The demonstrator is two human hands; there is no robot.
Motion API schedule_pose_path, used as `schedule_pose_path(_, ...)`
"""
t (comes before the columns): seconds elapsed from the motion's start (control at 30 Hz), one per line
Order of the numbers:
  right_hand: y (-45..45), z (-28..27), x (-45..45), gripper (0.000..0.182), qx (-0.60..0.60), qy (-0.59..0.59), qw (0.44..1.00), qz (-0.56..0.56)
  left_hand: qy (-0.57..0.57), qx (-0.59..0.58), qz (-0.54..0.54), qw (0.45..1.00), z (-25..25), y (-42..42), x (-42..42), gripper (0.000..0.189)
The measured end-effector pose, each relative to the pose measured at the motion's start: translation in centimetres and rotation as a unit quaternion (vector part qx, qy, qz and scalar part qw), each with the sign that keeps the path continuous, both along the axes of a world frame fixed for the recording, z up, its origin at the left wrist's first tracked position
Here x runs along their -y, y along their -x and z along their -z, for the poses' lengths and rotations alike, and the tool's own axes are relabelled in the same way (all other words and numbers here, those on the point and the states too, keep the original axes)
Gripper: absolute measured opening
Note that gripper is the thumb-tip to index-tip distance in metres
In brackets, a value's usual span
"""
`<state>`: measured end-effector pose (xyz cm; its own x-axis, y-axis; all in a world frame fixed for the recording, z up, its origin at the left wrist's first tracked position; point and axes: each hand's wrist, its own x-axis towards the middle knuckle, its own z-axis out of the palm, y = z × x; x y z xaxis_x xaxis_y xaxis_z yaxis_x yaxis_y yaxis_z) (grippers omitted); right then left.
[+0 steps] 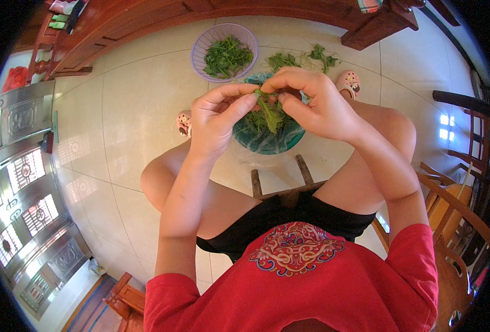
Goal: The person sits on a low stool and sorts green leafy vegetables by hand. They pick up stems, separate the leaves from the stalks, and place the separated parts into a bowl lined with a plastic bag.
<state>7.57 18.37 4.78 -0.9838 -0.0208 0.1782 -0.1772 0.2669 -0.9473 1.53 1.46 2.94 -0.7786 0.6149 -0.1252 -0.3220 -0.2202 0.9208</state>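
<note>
My left hand point(225, 107) and my right hand point(311, 99) meet in front of me, fingertips close together. Between them they pinch a green leafy sprig point(271, 114), its leaf hanging down. Below the hands stands a teal basin point(284, 148) lined with a clear plastic bag, with thin green stems and tendrils point(256, 122) in it. Just beyond is a purple plastic basket point(194, 54) holding a heap of dark green leafy sprigs point(228, 57). Part of the basin is hidden by my hands.
Loose greens point(283, 61) and a leafy bunch point(323, 57) lie on the tiled floor point(120, 120) beyond the basin. A wooden bench point(178, 14) runs along the far side. Wooden chairs point(456, 207) stand at the right. Between my knees are a wooden stool's legs point(256, 182).
</note>
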Motion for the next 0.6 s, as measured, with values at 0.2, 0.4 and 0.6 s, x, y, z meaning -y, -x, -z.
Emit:
schedule_pose_path(0.2,0.1,-0.3,0.0,0.015,0.068,0.019,0.998,-0.004,0.010,-0.011,-0.003,1.000,0.0,-0.2,-0.3,0.015)
schedule_pose_path(0.4,0.1,-0.1,-0.3,0.015,0.070,0.030,0.997,-0.006,-0.013,0.009,-0.009,1.000,0.4,-0.2,-0.3,0.015)
schedule_pose_path(0.6,0.4,0.5,-0.6,0.016,0.179,0.199,0.963,-0.044,-0.023,0.007,0.000,1.000,0.5,0.0,-0.4,0.015)
